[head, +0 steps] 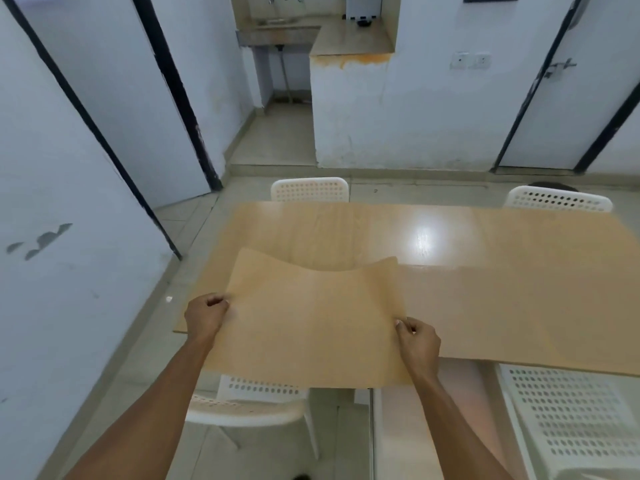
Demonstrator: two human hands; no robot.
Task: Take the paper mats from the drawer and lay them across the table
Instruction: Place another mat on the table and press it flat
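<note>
step: a paper mat [311,327] is being held over the near-left end of the table [485,237], lower centre of frame, not yet laid
left hand [206,315]: fingers curled, mat's left edge pinched
right hand [417,339]: same deal, right edge pinched
next: probably mat gets lowered flat, sagging middle smoothed
around: white chairs [310,189] tucked in, nothing blocking; drawer isn't seen
</note>
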